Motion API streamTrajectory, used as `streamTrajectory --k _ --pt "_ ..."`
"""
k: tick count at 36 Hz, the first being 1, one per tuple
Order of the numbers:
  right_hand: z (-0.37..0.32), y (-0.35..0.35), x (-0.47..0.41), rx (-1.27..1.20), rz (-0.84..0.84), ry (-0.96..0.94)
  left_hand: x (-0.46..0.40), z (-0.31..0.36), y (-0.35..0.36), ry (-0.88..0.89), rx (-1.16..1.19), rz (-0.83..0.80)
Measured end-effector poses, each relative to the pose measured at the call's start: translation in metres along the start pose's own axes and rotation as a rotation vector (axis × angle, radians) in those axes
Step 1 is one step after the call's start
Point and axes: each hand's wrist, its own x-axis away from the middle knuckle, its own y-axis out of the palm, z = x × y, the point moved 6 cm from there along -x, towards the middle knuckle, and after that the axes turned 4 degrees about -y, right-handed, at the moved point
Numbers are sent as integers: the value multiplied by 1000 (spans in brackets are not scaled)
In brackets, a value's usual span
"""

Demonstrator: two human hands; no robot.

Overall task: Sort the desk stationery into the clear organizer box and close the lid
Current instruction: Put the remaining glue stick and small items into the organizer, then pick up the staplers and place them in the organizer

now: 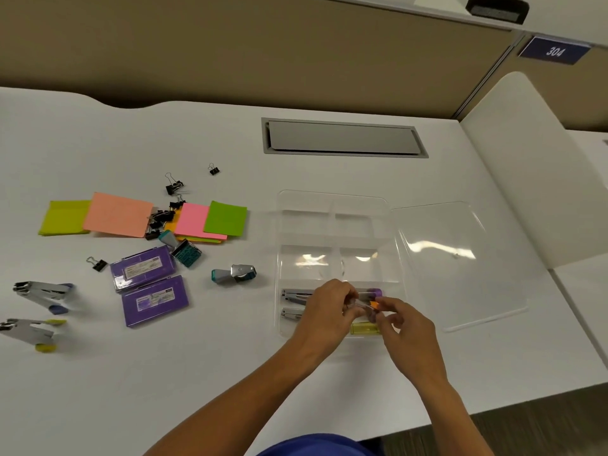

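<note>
Hands, left (329,307) and right (399,319), together grip an orange-tipped stapler (363,303) above the organizer box (332,199).

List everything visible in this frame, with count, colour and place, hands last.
Organizer box: one, clear, desk centre-right; staplers in its near compartment.
Lid: one, clear, open flat, right of box.
Staplers in box: at least three, silver with purple, orange or yellow ends.
Staplers on desk: two, silver, far left.
Staple cases: two, purple, left of centre.
Stamps: two, teal.
Sticky notes: several pads, green, peach, pink, orange.
Binder clips: several, black, scattered.
Cable hatch: one, grey, desk rear.
Left hand, right hand: over box; fingers on the orange-ended stapler.
</note>
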Motion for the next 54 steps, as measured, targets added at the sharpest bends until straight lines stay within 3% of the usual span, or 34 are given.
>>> streamTrajectory --k 6,10,16,28,45,54 --pt "1 -5 0 -24 -2 -5 1 -1 2 26 -18 21" --pt "3 -3 1 10 -15 7 3 6 3 93 -222 58" --pt "4 -3 5 39 -5 17 3 1 7 35 -370 10" --pt "-15 0 6 70 -35 -6 10 -14 13 94 -384 76" --pt "-68 23 9 -96 -24 -323 37 -18 -46 250 -75 403" --pt "-93 39 9 -70 -76 -400 62 -59 -104 157 -37 615"
